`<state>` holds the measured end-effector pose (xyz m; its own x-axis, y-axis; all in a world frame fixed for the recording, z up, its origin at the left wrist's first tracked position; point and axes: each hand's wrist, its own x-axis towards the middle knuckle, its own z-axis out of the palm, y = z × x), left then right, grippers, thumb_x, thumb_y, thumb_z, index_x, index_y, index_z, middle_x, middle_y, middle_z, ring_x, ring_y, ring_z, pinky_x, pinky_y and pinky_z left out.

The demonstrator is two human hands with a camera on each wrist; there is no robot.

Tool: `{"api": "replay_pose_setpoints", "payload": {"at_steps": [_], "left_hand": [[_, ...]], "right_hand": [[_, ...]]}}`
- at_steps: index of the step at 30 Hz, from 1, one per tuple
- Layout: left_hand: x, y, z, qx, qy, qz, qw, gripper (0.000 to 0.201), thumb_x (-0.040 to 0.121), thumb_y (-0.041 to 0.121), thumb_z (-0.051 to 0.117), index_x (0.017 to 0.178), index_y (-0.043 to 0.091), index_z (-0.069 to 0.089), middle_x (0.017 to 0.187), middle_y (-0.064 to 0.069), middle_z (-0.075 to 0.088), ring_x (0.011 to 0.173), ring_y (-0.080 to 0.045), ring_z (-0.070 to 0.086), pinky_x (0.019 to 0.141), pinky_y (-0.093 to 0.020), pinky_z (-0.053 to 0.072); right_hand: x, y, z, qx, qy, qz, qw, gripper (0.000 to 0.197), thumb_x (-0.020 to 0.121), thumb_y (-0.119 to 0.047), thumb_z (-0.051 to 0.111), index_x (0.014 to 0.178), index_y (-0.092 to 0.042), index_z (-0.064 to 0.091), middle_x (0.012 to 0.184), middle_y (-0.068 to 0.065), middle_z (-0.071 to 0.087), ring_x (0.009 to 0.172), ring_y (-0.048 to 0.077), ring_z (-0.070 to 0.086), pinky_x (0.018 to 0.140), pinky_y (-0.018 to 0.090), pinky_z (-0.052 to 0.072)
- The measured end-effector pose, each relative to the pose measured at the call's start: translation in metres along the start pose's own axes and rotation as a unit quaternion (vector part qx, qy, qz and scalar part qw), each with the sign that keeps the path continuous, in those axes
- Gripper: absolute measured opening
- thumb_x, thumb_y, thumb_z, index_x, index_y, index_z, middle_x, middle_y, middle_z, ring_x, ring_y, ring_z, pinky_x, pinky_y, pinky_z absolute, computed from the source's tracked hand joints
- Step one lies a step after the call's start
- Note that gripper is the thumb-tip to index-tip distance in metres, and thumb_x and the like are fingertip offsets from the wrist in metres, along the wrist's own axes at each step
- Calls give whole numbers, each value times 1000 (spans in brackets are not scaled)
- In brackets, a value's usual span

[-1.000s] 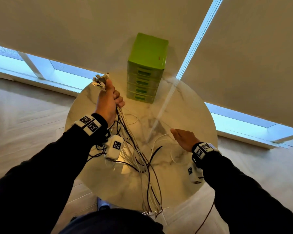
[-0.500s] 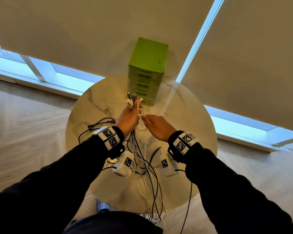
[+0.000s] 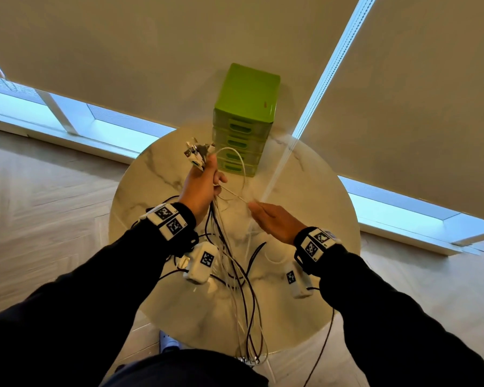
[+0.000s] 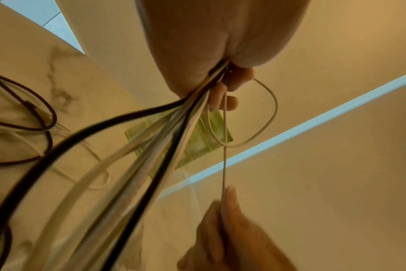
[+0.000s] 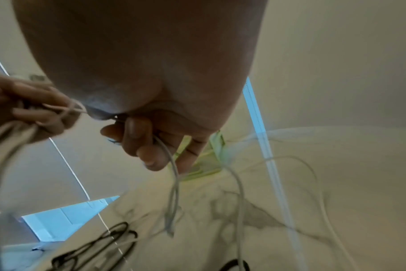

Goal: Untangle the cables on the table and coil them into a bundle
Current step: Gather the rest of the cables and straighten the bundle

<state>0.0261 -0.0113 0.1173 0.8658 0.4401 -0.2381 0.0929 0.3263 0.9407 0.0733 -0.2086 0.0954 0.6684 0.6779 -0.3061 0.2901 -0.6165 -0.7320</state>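
Note:
My left hand (image 3: 203, 182) is raised over the round marble table (image 3: 319, 219) and grips a bunch of black and white cables (image 3: 235, 272), with their plug ends (image 3: 197, 153) sticking out above the fist. The strands hang down across the table and over its near edge. In the left wrist view the cables (image 4: 151, 146) fan out from the closed fingers (image 4: 220, 95). My right hand (image 3: 271, 219) pinches one thin white cable (image 3: 234, 194) that runs taut from the left fist; a loop of it (image 4: 262, 117) arcs beside the fist. The right wrist view shows that cable (image 5: 174, 183) trailing from the curled fingers (image 5: 148, 146).
A green stack of small drawers (image 3: 243, 121) stands at the far edge of the table, just beyond my left hand. More black cable loops (image 5: 97, 243) lie on the table's left side. Beige blinds hang behind, and wooden floor surrounds the table.
My left hand swung in to centre with the cable bunch, then lifted. My right hand left the tabletop, met the left, took one white cable and drew it out to the right.

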Motion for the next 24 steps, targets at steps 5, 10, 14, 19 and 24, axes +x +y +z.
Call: {"api": "replay_pose_setpoints", "payload": {"at_steps": [5,10,14,19,24], "left_hand": [[14,16,-19,-57,40,11,997,41,108,39,37,72,21,37,56,8,34,48,-6,37,45,-19,26],[18,13,-32,-37,30,41,998,36,109,36,36,75,24,33,56,11,29,49,-6,27,46,-21,21],[14,9,-32,19,14,48,999,28,109,29,39,81,25,38,60,10,29,52,-5,28,48,-20,23],[4,-6,-23,108,-22,26,994,30,103,26,54,73,25,48,58,8,33,53,-9,34,52,-27,27],[1,1,-12,74,-22,-56,995,39,102,52,46,88,16,54,50,13,28,46,-7,30,48,-24,25]], "right_hand": [[-3,36,5,-48,-29,48,997,42,105,-52,29,79,-27,50,70,-8,50,64,12,47,74,34,42],[19,48,-8,-134,18,76,988,43,103,-55,27,82,-23,47,83,11,61,83,36,62,84,46,48],[40,10,-25,-79,118,24,990,44,106,-44,35,78,-14,50,77,7,59,75,28,55,71,34,39],[55,-53,-20,65,110,-46,991,40,106,-42,38,74,-19,48,65,-7,46,61,12,45,66,33,42],[58,-67,-14,94,38,-107,989,40,107,-41,35,79,-16,50,65,-7,42,56,5,40,56,24,38]]}}
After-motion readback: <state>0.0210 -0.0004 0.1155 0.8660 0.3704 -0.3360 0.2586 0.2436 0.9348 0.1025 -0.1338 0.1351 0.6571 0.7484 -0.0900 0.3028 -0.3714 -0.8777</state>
